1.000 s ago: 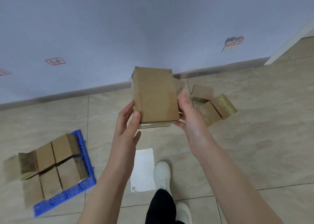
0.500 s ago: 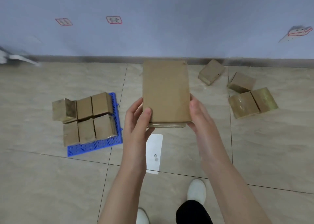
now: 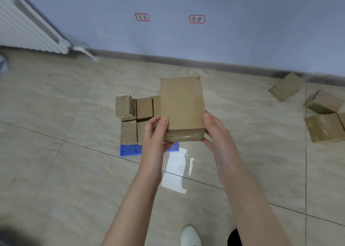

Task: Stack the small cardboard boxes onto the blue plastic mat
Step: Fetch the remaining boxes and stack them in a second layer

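I hold a brown cardboard box (image 3: 182, 103) in the air between both hands. My left hand (image 3: 155, 135) grips its lower left side, thumb on top. My right hand (image 3: 217, 131) grips its lower right corner. Below and behind the box lies the blue plastic mat (image 3: 130, 149) on the tiled floor, carrying several small cardboard boxes (image 3: 128, 113) in two rows. The held box and my left hand hide the mat's right part.
Three loose cardboard boxes lie on the floor at the right: one by the wall (image 3: 286, 87), one further right (image 3: 324, 102), and a taped one (image 3: 324, 127). A white radiator (image 3: 28, 30) hangs at the upper left. My white shoe (image 3: 190, 235) stands at the bottom.
My view has swung left with the box held in both hands. The mat and its boxes have come from the left to sit right behind the held box; the loose boxes slid right.
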